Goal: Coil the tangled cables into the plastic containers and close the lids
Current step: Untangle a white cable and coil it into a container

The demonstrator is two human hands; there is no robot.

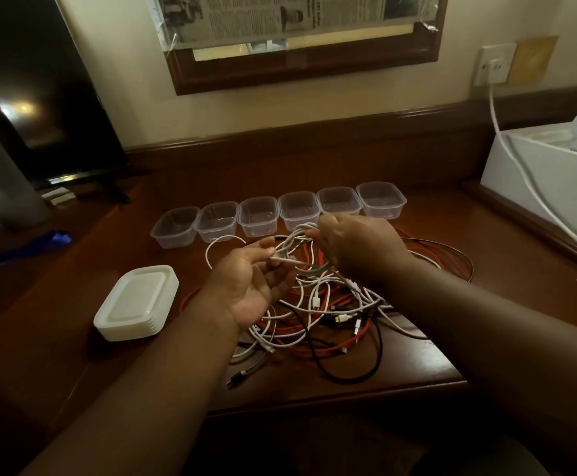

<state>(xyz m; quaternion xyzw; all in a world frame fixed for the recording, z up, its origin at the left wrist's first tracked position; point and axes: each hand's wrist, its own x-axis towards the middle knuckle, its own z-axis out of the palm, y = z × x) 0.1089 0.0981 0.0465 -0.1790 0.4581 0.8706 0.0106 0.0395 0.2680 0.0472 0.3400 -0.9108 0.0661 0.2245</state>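
My right hand (352, 249) grips a small coil of white cable (300, 250) above the tangle (331, 314) on the worktop (434, 359); my left hand (249, 283), palm up, pinches its straight tail, which runs left to right. It seems light, limp and springy, so I'd hold the loops together. The containers (280, 214) stand empty behind.

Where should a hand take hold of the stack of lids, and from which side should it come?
Grip the stack of lids across its two long edges, coming from above. It lies flat on the wooden desk, apart from the tangled cables, and its narrow width probably suits thumb and fingers better than its length.
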